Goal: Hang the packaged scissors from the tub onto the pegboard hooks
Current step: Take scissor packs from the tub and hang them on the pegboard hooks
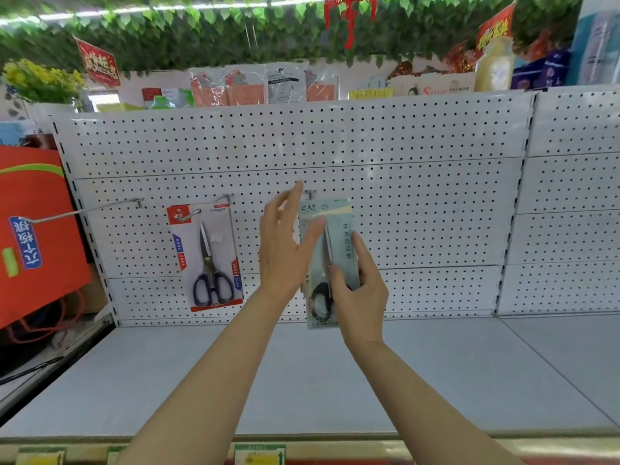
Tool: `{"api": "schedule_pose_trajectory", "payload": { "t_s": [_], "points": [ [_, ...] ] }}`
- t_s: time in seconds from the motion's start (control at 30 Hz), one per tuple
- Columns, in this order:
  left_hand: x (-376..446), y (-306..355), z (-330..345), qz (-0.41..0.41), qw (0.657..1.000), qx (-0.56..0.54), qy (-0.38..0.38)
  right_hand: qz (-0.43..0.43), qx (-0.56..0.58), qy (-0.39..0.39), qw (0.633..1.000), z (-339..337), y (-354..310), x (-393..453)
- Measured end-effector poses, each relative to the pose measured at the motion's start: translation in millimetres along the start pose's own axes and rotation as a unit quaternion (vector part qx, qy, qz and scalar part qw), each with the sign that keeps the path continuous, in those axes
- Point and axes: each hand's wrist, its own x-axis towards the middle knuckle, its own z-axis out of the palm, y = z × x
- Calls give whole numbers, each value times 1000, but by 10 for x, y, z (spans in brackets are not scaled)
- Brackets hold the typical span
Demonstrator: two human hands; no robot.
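Two packs of scissors show against the pegboard point(419, 196). The pale green pack point(330, 243) sits upright at the middle hook point(309, 193), its hang hole near the top edge; whether it is already threaded on I cannot tell. I judge it light but top-floppy: a thin, glossy card and film sleeve carrying stiff steel blades and black handles, so it should swing and slip if pinched at a corner. The right hand point(360, 293) grips its lower half, fingers point(364, 255) closed around the right edge beside the handles, a sound hold. The left hand point(285, 250) is spread open, flat against the pack's left edge, gripping nothing. Chinese characters run down the card; I cannot read the brand. To the left hangs a red-edged pack point(204, 256), its print too small. The tub is out of view.
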Motion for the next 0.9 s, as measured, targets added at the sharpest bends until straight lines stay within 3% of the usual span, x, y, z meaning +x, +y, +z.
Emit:
{"api": "schedule_pose_trajectory", "payload": {
  "t_s": [0.17, 0.9],
  "points": [
    [102, 20, 62, 21, 983, 163, -79, 4, -7, 10, 1000, 101, 156, 18],
    [241, -218, 111, 33, 950, 281, -130, -15, -155, -30, 987, 57, 345, 345]
  ]
}}
